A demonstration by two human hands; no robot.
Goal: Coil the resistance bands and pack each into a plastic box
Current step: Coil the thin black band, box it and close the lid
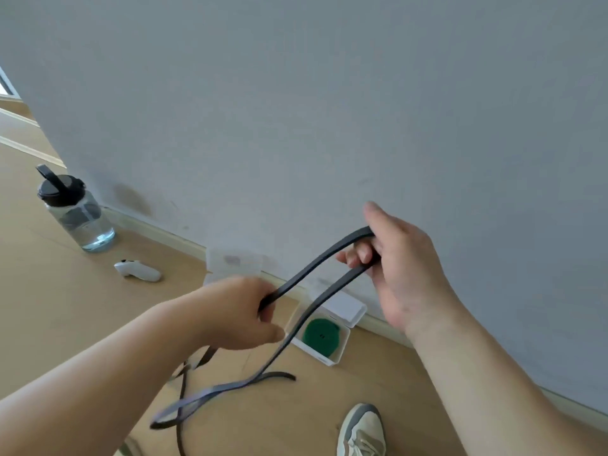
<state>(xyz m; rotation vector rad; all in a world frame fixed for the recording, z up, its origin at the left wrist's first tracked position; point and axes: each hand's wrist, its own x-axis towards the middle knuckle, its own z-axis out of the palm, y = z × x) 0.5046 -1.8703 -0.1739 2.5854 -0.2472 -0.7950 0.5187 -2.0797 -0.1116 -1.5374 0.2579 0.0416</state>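
A long dark grey resistance band hangs between both hands above the wooden floor. My right hand is raised near the wall, with the band's folded end looped around its fingers. My left hand grips the band lower and to the left. The rest of the band trails down in loose loops on the floor. Below the hands, an open white plastic box sits by the skirting board with a coiled green band inside. Another clear plastic box stands against the wall, partly hidden by my left hand.
A clear water bottle with a black lid stands at the left near the wall. A white controller lies on the floor beside it. A grey and white sneaker shows at the bottom. The grey wall is close ahead.
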